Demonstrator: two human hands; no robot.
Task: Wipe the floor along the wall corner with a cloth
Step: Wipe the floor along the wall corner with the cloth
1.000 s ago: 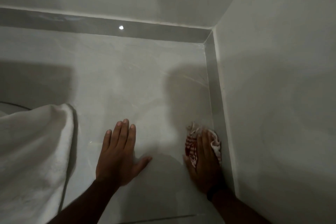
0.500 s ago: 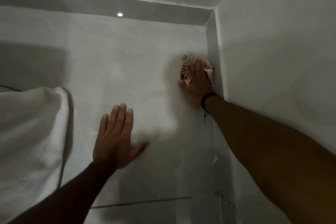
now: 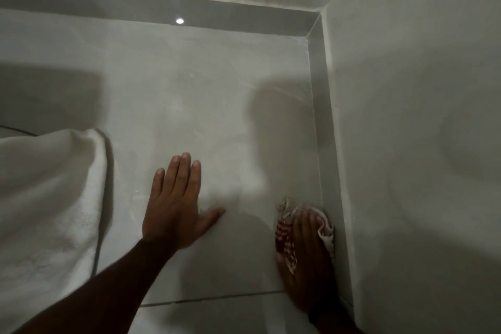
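My right hand (image 3: pixel 306 260) presses a red-and-white checked cloth (image 3: pixel 284 241) flat onto the pale tiled floor (image 3: pixel 217 106), right beside the grey skirting (image 3: pixel 324 144) of the right wall. Most of the cloth is hidden under the hand; its edges stick out at the fingertips and left side. My left hand (image 3: pixel 176 203) lies flat on the floor with fingers spread, empty, a hand's width left of the cloth. The wall corner (image 3: pixel 315 24) lies far ahead, at the upper right.
A white towel-like fabric (image 3: pixel 51 211) covers the floor at the left. The right wall (image 3: pixel 420 116) rises close beside my right hand. A grout line (image 3: pixel 217 299) crosses the floor near my forearms. A light reflection (image 3: pixel 179 20) glints on the far skirting.
My right hand pushed the cloth forward along the right skirting toward the corner, then pulled it back close to me. The left hand stayed planted on the floor.
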